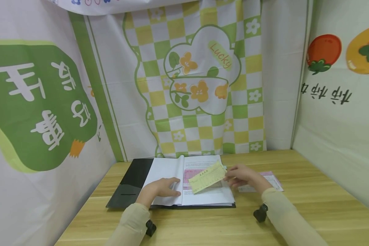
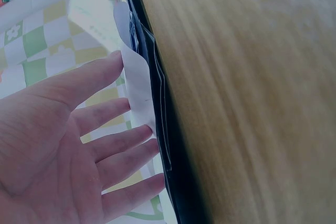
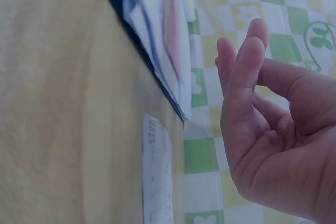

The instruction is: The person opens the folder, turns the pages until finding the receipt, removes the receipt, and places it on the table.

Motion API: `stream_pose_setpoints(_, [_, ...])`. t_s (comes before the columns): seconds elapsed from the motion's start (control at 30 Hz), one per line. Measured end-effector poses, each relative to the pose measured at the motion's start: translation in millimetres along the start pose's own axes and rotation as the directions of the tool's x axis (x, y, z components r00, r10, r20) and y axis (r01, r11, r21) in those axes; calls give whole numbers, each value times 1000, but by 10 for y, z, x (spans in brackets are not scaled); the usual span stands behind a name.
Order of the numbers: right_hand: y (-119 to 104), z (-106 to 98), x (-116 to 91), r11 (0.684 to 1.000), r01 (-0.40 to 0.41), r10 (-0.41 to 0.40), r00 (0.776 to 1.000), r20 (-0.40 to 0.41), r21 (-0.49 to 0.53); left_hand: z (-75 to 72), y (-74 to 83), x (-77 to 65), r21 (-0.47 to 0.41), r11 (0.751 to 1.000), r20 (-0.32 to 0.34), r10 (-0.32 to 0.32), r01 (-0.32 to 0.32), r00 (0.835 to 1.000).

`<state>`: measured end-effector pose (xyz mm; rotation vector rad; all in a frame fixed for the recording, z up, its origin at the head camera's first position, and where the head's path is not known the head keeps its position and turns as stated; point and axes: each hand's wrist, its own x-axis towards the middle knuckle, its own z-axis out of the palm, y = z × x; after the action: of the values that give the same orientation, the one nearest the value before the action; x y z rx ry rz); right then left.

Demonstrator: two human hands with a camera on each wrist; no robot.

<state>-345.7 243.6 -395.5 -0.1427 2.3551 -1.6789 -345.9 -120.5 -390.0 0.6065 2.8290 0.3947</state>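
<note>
A black folder (image 1: 130,181) lies spread on the table, with white pages on either side of its fold. My left hand (image 1: 161,188) rests on the left page (image 1: 158,167) near the fold, its fingers extended along the sheet in the left wrist view. Over the right page, my right hand (image 1: 242,175) pinches the right end of a yellow printed slip (image 1: 206,178) between thumb and fingers. The slip tilts up to the right and partly covers a pink slip (image 1: 189,175) on that page.
To the right of the folder, partly behind the right wrist, pink and white printed slips (image 1: 272,180) lie on the wooden table (image 1: 307,191). Patterned cloth walls (image 1: 200,130) stand at the back and both sides.
</note>
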Motion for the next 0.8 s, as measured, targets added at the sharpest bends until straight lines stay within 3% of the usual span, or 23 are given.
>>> stream_pose_setpoints(0.2, [-38, -169, -45, 999, 7, -8, 1000, 24, 41, 8, -11, 13, 2, 1000, 0, -6, 6, 1000])
stream_pose_setpoints(0.5, [-4, -430, -83, 999, 23, -20, 998, 59, -45, 30, -28, 27, 15, 1000, 2, 2, -2, 1000])
stream_pose_setpoints(0.8, [29, -737, -171, 995, 7, 2, 996, 85, -97, 2, -1, -6, -28, 1000, -5, 0, 0, 1000])
